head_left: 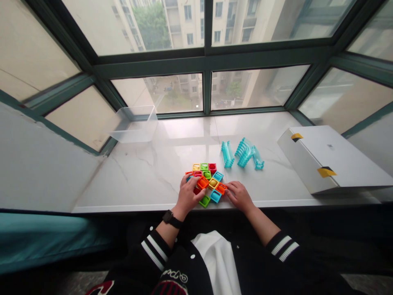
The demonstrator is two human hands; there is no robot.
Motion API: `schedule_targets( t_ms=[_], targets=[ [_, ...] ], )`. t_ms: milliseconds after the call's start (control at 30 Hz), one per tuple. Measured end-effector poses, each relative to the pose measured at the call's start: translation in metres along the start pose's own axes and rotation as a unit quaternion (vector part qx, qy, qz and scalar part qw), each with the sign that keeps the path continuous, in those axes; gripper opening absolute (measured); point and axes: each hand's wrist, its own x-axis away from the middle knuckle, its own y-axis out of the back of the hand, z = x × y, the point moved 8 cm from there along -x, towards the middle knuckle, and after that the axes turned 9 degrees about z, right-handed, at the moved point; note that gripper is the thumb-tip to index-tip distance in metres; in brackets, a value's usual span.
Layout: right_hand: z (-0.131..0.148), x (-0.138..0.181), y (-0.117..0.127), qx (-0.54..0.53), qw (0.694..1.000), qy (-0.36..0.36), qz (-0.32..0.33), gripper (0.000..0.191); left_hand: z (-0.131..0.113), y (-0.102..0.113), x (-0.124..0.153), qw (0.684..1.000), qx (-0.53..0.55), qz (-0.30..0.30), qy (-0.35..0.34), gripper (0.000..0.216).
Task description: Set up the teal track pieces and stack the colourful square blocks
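A cluster of small square plastic blocks (213,183) in yellow, green, red, orange and blue lies near the front edge of the sill, each with a rounded hollow or dome on top. My left hand (188,194) curls over the cluster's left side, thumb and fingers around a dark red block (196,191) that it partly hides. Just beyond the fingertips sits an orange block (202,182). On the right side, the thumb and fingertips of my right hand (240,196) close at the corner of another orange block (221,188). A blue block (215,196) and a green block (204,201) lie at the front.
Clear turquoise plastic track pieces (244,152) stand behind my right hand. At the back left is a transparent tub (135,133). A large white box (340,159) with yellow-and-black tabs occupies the right end of the marble-patterned sill (138,180), below the windows.
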Motion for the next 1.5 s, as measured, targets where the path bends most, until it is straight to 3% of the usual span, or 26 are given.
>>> schedule_targets(
  t_ms=[600, 733, 833, 1033, 1233, 1500],
  targets=[
    [-0.001, 0.0, -0.001, -0.012, 1.0, -0.006, 0.005, 0.033, -0.005, -0.005, 0.0, 0.998, -0.056, 0.024, 0.005, 0.038],
    [0.007, 0.001, 0.011, -0.039, 0.998, -0.015, -0.047, 0.036, -0.007, -0.005, 0.0, 0.997, -0.068, 0.026, -0.004, 0.038],
    [0.028, -0.006, 0.015, -0.043, 0.996, -0.003, -0.073, 0.041, -0.008, -0.005, 0.0, 0.997, -0.074, 0.025, -0.011, 0.038],
    [0.071, -0.035, -0.006, 0.003, 1.0, 0.001, -0.024, 0.044, -0.008, -0.006, 0.001, 0.997, -0.076, 0.021, -0.013, 0.038],
    [0.068, -0.037, -0.02, -0.018, 0.999, -0.031, -0.031, 0.036, -0.009, -0.009, 0.002, 0.996, -0.083, 0.027, -0.005, 0.037],
    [0.068, -0.038, -0.021, -0.033, 0.999, -0.028, -0.024, 0.029, -0.005, -0.012, 0.002, 0.997, -0.063, 0.03, 0.017, 0.035]
  ],
)
